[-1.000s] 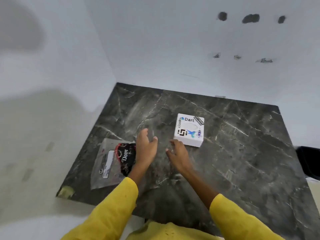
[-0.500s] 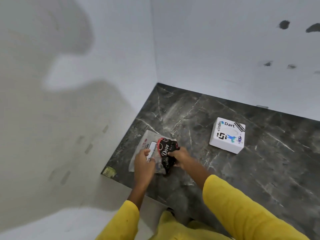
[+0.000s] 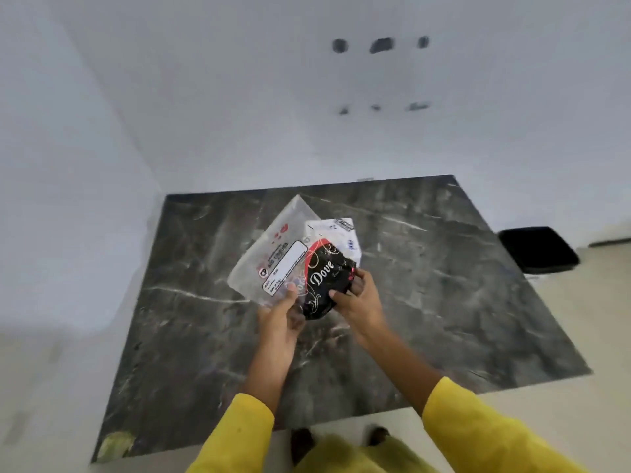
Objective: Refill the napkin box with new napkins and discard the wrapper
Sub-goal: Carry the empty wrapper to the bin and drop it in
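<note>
I hold a napkin pack in clear plastic wrap above the dark marble slab. Its black and red "Dove" end points toward me. My left hand pinches the near edge of the clear wrap. My right hand grips the black printed end from the right. The white napkin box with stickers on its lid lies on the slab behind the pack, mostly hidden by it.
White walls close the slab in at the left and back. A black bin stands on the floor off the slab's far right corner. A yellowish smear marks the near left corner. My feet show below the front edge.
Both hands went from empty over the slab to the pack at the left, took hold of it and lifted it to the middle, in front of the white box.
</note>
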